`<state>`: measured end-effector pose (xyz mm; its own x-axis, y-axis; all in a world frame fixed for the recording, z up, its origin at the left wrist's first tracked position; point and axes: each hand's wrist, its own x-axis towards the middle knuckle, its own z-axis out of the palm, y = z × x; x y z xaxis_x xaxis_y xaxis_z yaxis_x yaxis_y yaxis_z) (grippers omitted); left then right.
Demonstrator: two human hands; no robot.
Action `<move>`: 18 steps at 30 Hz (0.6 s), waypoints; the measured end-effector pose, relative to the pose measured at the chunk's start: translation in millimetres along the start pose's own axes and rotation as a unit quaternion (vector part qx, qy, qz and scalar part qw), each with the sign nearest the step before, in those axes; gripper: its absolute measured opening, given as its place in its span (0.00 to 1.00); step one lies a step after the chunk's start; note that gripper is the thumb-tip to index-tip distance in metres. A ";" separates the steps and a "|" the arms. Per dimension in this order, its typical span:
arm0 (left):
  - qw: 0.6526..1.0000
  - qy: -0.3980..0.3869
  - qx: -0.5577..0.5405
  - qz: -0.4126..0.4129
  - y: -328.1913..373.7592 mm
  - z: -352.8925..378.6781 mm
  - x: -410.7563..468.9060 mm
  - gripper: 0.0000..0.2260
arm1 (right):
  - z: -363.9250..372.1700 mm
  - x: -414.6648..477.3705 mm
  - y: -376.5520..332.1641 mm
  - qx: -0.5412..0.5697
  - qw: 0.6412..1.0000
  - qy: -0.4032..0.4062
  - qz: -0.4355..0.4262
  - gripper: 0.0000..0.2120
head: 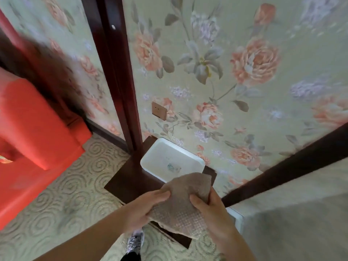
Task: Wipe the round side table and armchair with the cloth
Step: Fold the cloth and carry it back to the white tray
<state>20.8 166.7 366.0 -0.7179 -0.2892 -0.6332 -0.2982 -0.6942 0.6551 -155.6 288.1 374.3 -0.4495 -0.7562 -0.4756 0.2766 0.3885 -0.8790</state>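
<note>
A beige waffle-textured cloth (180, 206) is stretched between both my hands at the lower middle of the head view. My left hand (145, 210) grips its left edge and my right hand (212, 213) grips its right edge. A red armchair (32, 132) fills the left side, blurred at its top. No round side table shows in this view.
A white rectangular tray (150, 157) rests on a dark wooden stand (130, 183) against the floral wall, just beyond the cloth. A dark wooden post (116, 72) rises beside it. A bed with a dark headboard (286, 166) lies at right. My shoe (134, 242) stands on patterned carpet.
</note>
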 end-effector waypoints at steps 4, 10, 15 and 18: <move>0.981 0.054 0.186 0.029 30.4 -57.5 100.0 0.11 | -1.8 90.6 28.9 -0.010 0.995 0.069 0.068 0.18; 0.887 0.104 0.443 0.077 40.8 -105.0 236.2 0.24 | 1.8 217.3 76.4 -0.039 0.978 0.166 0.116 0.27; 0.807 0.080 0.569 0.135 11.0 -130.9 326.7 0.33 | 0.0 304.3 121.2 -0.219 0.946 0.217 0.097 0.31; 0.748 0.077 0.638 0.165 -10.3 -142.3 359.7 0.28 | -1.1 335.3 150.2 -0.349 0.919 0.176 0.055 0.31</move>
<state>-145.0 -24.0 72.9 -0.8335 -0.4464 -0.3255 -0.5485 0.5977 0.5847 -265.7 93.5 82.8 -0.7323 -0.5225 -0.4368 -0.2206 0.7888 -0.5736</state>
